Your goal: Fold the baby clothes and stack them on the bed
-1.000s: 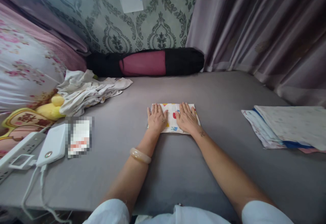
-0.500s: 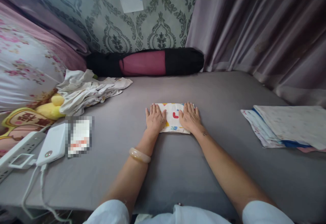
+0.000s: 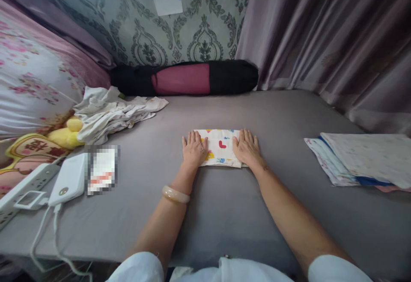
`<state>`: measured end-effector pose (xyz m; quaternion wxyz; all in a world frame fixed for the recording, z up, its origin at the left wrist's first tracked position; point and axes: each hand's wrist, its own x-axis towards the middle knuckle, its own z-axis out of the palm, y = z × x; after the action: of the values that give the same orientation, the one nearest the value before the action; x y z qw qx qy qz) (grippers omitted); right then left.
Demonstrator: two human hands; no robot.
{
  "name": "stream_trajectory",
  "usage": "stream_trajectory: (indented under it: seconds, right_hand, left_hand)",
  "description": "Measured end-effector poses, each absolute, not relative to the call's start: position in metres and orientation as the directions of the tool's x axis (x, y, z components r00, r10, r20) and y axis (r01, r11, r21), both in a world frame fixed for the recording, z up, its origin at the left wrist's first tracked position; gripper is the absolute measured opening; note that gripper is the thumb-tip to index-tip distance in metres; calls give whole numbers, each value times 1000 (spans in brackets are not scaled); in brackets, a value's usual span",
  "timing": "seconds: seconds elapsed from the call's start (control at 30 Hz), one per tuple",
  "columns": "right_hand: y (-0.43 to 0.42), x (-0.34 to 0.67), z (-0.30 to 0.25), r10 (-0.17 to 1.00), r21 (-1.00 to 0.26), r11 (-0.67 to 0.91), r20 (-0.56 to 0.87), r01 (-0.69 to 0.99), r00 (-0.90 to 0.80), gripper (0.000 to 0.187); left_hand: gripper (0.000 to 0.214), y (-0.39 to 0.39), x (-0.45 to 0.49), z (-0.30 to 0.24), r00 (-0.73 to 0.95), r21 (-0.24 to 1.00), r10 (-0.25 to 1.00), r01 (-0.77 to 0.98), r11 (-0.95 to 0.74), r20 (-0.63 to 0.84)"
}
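A small folded white cloth with coloured prints lies flat on the grey bed sheet in front of me. My left hand rests palm down on its left end, fingers stretched out together. My right hand lies flat on its right end in the same way. Neither hand grips anything. A pale bangle sits on my left wrist.
A stack of folded cloths lies at the right. A heap of unfolded white clothes and a yellow plush toy are at the left, with a white power bank and power strip. A black and pink roll lies along the wall.
Both hands have slid apart over the folded cloth, the left one leftward and the right one rightward, uncovering more of its middle.
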<state>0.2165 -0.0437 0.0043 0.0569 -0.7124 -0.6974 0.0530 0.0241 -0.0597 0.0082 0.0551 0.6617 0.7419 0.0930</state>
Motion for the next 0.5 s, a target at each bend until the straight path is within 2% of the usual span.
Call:
stream_trajectory:
  seconds: [0.17, 0.23, 0.3, 0.4, 0.43, 0.5]
  right_hand:
    - [-43, 216, 5, 999, -159, -33, -5, 987, 32, 65]
    - [-43, 215, 6, 999, -159, -34, -13, 987, 32, 66]
    - [-44, 215, 9, 1000, -148, -16, 7, 989, 17, 66]
    - [-48, 211, 10, 997, -128, 49, 72, 991, -40, 66]
    - [-49, 210, 10, 995, -128, 67, 79, 990, -57, 66]
    - [-50, 208, 8, 995, -137, 81, 63, 987, -72, 67]
  left_hand:
    - [64, -60, 22, 7, -120, 305, 992, 947, 104, 35]
    - [58, -59, 21, 6, -126, 404, 990, 910, 94, 55]
    - [48, -57, 18, 7, -166, 557, 982, 826, 89, 89]
    - [33, -52, 12, 10, -319, 854, 939, 517, 56, 132]
    - [30, -51, 9, 11, -388, 926, 912, 377, 24, 135]
    - [29, -47, 4, 13, -514, 993, 851, 107, -58, 105]
